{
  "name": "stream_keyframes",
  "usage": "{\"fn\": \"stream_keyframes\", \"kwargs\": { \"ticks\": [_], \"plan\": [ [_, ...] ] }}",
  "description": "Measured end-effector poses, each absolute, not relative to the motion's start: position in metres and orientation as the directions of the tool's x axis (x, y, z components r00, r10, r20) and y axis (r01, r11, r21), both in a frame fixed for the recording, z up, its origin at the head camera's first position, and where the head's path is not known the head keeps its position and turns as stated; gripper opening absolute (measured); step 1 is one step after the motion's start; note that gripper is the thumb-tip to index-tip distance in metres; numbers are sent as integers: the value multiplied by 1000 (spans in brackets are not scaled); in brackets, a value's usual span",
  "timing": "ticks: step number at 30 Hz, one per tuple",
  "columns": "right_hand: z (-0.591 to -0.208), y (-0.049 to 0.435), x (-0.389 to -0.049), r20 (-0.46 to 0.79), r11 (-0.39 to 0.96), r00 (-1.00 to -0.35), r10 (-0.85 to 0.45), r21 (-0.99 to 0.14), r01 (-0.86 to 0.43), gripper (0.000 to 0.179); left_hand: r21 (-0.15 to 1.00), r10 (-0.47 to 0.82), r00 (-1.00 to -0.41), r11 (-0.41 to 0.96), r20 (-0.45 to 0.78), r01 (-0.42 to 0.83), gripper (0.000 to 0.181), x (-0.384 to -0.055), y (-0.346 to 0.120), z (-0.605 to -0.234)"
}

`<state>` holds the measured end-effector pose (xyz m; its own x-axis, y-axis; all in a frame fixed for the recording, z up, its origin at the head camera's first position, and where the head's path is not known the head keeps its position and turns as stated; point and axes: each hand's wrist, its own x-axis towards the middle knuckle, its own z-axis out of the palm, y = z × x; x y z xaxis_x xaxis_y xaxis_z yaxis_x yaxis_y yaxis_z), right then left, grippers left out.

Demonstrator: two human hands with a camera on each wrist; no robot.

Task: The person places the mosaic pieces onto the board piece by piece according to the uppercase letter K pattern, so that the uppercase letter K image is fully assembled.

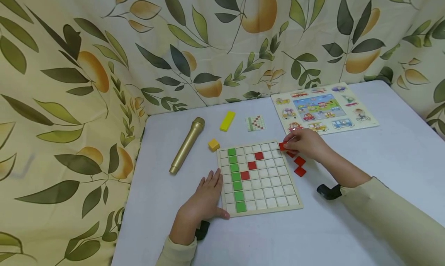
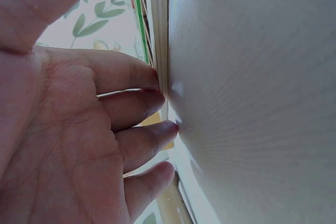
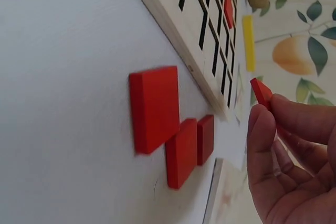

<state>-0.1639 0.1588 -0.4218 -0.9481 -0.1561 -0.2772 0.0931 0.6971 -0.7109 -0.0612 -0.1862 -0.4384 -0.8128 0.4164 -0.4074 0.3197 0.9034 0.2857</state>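
My right hand (image 1: 307, 144) pinches a red square tile (image 3: 261, 92) between thumb and forefinger, just off the far right corner of a wooden grid board (image 1: 267, 210). Beside that corner lie three loose red tiles (image 3: 155, 109) on the white cloth. On the board, green tiles (image 1: 237, 186) fill one column near its left side. Three red tiles (image 1: 252, 165) sit in a diagonal line to the right of it. My left hand (image 1: 203, 198) rests along the board's left edge, its fingers straight and fingertips against the side in the left wrist view.
A gold microphone (image 1: 187, 146) lies at the left. Behind the board are a yellow cube (image 1: 213, 144), a yellow block (image 1: 227, 121) and a small pattern card (image 1: 255, 123). A vehicle picture puzzle (image 1: 351, 119) lies at the back right, before a leaf-patterned curtain (image 1: 243, 57).
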Motion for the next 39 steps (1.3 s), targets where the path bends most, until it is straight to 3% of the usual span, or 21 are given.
{"fn": "stream_keyframes", "kwargs": {
  "ticks": [13,39],
  "plan": [
    [-432,133,-182,-316,684,-932,-177,-721,114,22,306,410,-811,904,-417,299,124,-60,-185,-440],
    [-447,109,-193,-203,757,-955,-215,-653,-31,14,289,408,-818,906,-406,308,125,-64,-188,-442]
  ]
}}
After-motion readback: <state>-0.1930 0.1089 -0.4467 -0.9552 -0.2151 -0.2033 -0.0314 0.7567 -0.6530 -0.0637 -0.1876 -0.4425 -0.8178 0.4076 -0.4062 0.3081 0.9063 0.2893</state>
